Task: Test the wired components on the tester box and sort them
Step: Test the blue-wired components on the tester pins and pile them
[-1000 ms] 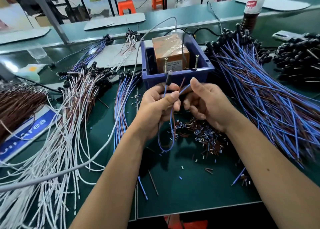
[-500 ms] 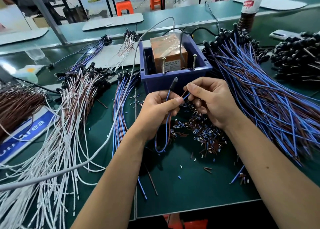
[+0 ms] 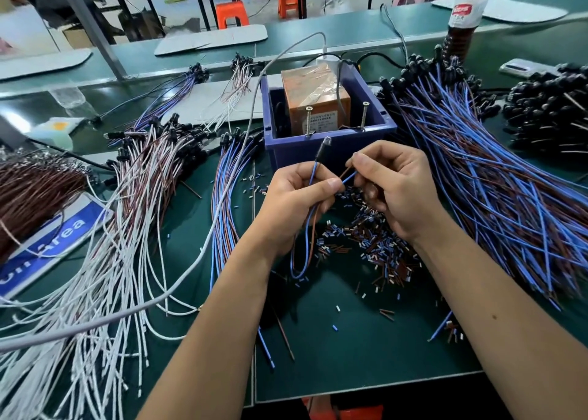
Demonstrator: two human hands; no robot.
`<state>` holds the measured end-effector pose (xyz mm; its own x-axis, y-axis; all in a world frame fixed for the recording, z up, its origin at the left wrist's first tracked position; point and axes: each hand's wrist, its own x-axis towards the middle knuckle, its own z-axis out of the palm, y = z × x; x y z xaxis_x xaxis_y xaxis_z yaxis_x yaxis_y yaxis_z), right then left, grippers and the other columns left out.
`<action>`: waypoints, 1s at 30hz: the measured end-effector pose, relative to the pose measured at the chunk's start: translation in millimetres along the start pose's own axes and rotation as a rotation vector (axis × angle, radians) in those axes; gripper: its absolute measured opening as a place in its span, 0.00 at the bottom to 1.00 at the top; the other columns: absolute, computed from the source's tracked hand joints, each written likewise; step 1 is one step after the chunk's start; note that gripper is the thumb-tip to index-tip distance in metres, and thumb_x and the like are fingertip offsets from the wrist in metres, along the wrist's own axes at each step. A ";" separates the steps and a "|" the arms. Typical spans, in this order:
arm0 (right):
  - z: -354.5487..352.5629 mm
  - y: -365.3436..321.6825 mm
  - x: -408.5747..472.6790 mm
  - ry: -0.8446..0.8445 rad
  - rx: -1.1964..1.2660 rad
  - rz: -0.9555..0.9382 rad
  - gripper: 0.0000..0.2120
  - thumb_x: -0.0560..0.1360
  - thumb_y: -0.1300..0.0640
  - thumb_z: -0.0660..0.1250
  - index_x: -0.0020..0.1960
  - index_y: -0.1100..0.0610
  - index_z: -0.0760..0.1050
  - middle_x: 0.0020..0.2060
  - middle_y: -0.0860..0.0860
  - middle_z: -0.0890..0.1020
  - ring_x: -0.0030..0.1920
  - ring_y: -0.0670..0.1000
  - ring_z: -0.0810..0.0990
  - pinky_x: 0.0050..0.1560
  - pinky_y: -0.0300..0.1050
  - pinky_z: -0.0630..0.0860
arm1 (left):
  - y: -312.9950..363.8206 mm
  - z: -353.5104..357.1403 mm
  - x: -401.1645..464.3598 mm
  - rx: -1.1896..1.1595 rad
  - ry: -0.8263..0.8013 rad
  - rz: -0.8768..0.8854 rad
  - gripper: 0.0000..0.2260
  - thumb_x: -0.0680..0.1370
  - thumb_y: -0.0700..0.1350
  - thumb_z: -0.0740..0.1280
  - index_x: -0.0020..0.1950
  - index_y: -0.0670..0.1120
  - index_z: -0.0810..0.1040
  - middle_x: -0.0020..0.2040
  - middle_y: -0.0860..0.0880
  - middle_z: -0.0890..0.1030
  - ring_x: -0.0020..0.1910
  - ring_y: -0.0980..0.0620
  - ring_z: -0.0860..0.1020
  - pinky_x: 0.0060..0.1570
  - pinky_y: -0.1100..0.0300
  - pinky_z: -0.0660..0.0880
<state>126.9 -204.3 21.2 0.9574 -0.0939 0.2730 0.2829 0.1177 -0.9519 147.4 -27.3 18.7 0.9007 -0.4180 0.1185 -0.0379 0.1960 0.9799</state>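
The wired component sits just in front of the tester box, its dark bulb end pointing up and away toward the box's near wall. Its blue and brown leads run down through the left hand, loop low over the counter, and come back up. The left hand grips the leads in a curled fist, thumb pressed along the top. The right hand is beside it, toward the box's right corner, pinching the two free lead ends, which splay apart between the hands.

Two upright screws stand on the box's near rim, just beyond both hands. The lead ends lie nearest the right-hand screw, so the right hand looks better placed to carry them there, probably one end to each screw.

Left of the box lie sorted bundles; right of it, a large blue and brown heap.
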 end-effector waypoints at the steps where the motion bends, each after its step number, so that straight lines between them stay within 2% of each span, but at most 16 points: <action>1: -0.4 0.2 -0.1 0.002 0.001 -0.005 0.08 0.81 0.63 0.69 0.44 0.61 0.82 0.29 0.53 0.77 0.23 0.47 0.68 0.20 0.36 0.61 | 0.1 0.2 0.0 -0.002 -0.001 0.001 0.05 0.76 0.40 0.71 0.39 0.44 0.81 0.26 0.49 0.72 0.23 0.55 0.66 0.23 0.67 0.63; 4: -0.1 0.3 -0.3 -0.008 0.007 -0.012 0.08 0.81 0.61 0.69 0.44 0.59 0.83 0.30 0.53 0.78 0.23 0.47 0.69 0.20 0.36 0.61 | 0.4 0.9 -0.1 -0.002 -0.001 0.008 0.06 0.76 0.40 0.71 0.39 0.45 0.81 0.26 0.49 0.72 0.23 0.55 0.66 0.23 0.67 0.63; 7: -1.4 -1.1 0.6 -0.027 0.109 0.039 0.13 0.83 0.55 0.65 0.44 0.57 0.84 0.31 0.54 0.80 0.24 0.47 0.70 0.20 0.36 0.62 | 1.0 -0.2 -1.2 0.001 0.013 0.022 0.06 0.75 0.40 0.71 0.38 0.45 0.81 0.26 0.49 0.72 0.23 0.55 0.66 0.23 0.67 0.63; 11: -3.6 -2.2 2.4 -0.024 0.131 0.071 0.20 0.84 0.49 0.61 0.46 0.60 0.83 0.33 0.56 0.80 0.25 0.49 0.71 0.21 0.37 0.62 | 2.0 -2.2 -3.1 0.008 0.040 0.033 0.06 0.76 0.40 0.70 0.38 0.45 0.82 0.26 0.49 0.72 0.24 0.54 0.66 0.23 0.66 0.62; 14: -1.9 0.1 0.6 -0.017 0.026 0.031 0.15 0.83 0.53 0.65 0.45 0.62 0.81 0.31 0.56 0.79 0.24 0.49 0.70 0.21 0.37 0.62 | 2.5 -1.1 -3.3 0.013 0.045 0.034 0.06 0.76 0.39 0.70 0.38 0.44 0.82 0.26 0.49 0.72 0.24 0.54 0.67 0.24 0.66 0.63; 17: -2.0 0.3 0.3 0.019 -0.013 -0.002 0.12 0.83 0.58 0.67 0.41 0.58 0.81 0.30 0.54 0.78 0.23 0.49 0.69 0.21 0.37 0.61 | 3.4 -1.0 -3.5 0.011 0.053 0.030 0.06 0.75 0.40 0.70 0.38 0.44 0.81 0.26 0.48 0.72 0.23 0.54 0.66 0.24 0.66 0.62; 20: -1.5 -1.6 0.8 0.019 0.000 -0.021 0.13 0.83 0.56 0.68 0.40 0.55 0.82 0.30 0.53 0.79 0.23 0.48 0.69 0.21 0.36 0.61 | 4.4 -1.3 -4.0 0.004 0.063 0.022 0.06 0.75 0.40 0.70 0.38 0.44 0.81 0.26 0.48 0.72 0.23 0.54 0.65 0.24 0.66 0.61; 24: -0.8 -1.8 0.0 -0.017 -0.030 -0.054 0.09 0.81 0.56 0.71 0.43 0.57 0.83 0.31 0.54 0.80 0.24 0.49 0.70 0.21 0.37 0.63 | 4.9 -0.7 -4.5 0.008 0.068 0.010 0.05 0.75 0.40 0.70 0.39 0.42 0.80 0.26 0.48 0.71 0.23 0.54 0.64 0.23 0.66 0.61; 30: -0.1 -2.2 0.5 0.030 -0.061 -0.080 0.08 0.81 0.58 0.71 0.43 0.58 0.82 0.29 0.54 0.79 0.23 0.48 0.69 0.21 0.37 0.62 | 5.1 1.9 -4.2 0.005 0.074 0.044 0.05 0.76 0.40 0.70 0.40 0.41 0.80 0.26 0.49 0.72 0.23 0.55 0.65 0.24 0.67 0.62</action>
<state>126.7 -204.7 23.4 0.9295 -0.1301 0.3452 0.3537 0.0485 -0.9341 142.6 -26.2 23.6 0.9278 -0.3419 0.1496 -0.0804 0.2083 0.9748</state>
